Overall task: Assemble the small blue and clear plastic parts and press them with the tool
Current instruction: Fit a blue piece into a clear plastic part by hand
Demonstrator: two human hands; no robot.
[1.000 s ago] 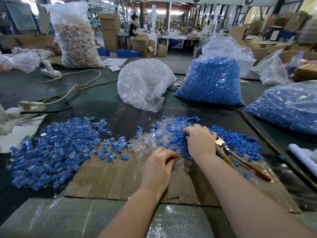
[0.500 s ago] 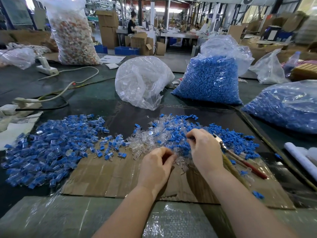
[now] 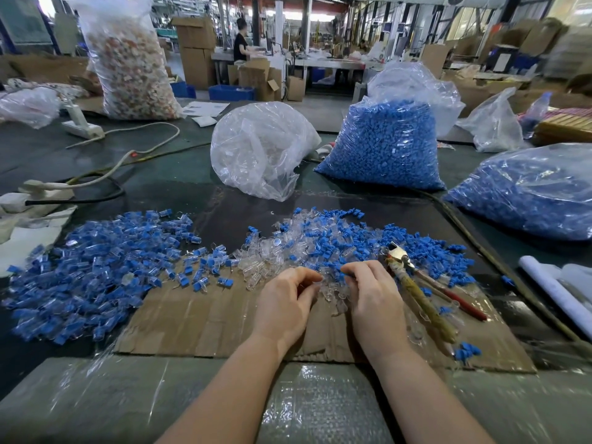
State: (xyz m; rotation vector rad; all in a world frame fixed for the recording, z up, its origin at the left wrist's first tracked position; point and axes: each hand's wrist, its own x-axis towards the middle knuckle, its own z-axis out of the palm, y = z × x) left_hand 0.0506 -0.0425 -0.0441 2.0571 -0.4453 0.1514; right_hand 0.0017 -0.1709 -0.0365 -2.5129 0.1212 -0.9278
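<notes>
A mixed heap of clear plastic shells (image 3: 272,251) and small blue plugs (image 3: 426,248) lies in front of me on a cardboard sheet (image 3: 205,318). A large pile of joined blue-and-clear pieces (image 3: 96,270) spreads to the left. My left hand (image 3: 283,302) and my right hand (image 3: 371,299) rest at the near edge of the heap, fingers curled, fingertips close together over clear shells. My right hand pinches a small blue plug; what my left hand holds is hidden. Pliers (image 3: 419,293) with red and wrapped handles lie just right of my right hand.
Behind the heap stand a crumpled clear bag (image 3: 259,149), a full bag of blue plugs (image 3: 384,145) and another blue-filled bag (image 3: 525,193) at right. Cables and a power strip (image 3: 80,126) lie at left. A person works at a far bench.
My right hand has drawn back from the blue plugs toward me and now sits beside my left hand. The left hand stayed at the heap's near edge.
</notes>
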